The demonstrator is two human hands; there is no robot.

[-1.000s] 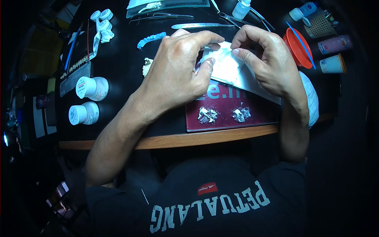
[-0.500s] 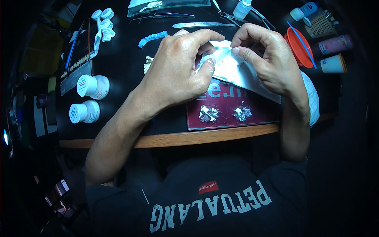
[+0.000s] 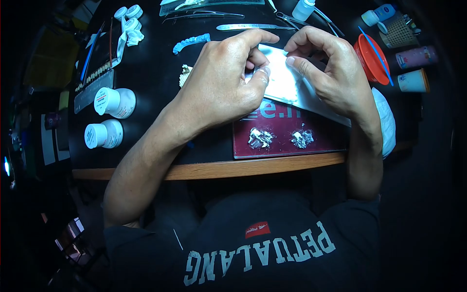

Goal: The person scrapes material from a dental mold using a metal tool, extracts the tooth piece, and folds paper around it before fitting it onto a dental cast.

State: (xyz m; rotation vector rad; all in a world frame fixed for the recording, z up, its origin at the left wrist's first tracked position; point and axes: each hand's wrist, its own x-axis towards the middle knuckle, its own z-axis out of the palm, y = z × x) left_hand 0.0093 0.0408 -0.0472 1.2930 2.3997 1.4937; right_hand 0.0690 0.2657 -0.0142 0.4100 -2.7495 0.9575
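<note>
A bright white sheet (image 3: pixel 287 80), perhaps paper or tissue, lies between my hands over the upper part of a dark red board (image 3: pixel 287 148). My left hand (image 3: pixel 228 73) is curled at its left side, thumb bent in and index finger reaching over; whatever the fingertips hold is too small to make out. My right hand (image 3: pixel 331 73) pinches the sheet's upper edge between thumb and fingers. Two smeared white piles, a left one (image 3: pixel 261 138) and a right one (image 3: pixel 302 138), sit on the board nearer the table edge.
Two white jars (image 3: pixel 127 103) (image 3: pixel 115 133) stand at left. Beyond my hands lie a blue dental-arch piece (image 3: pixel 190 43), a metal spatula (image 3: pixel 253 27) and tweezers (image 3: pixel 204 16). A red bowl (image 3: pixel 366 58) with a blue stick is at right, beside a white cup (image 3: pixel 411 81).
The sheet between my hands looks flatter and smoother than before. My hands have barely moved, and the whole view has shifted slightly.
</note>
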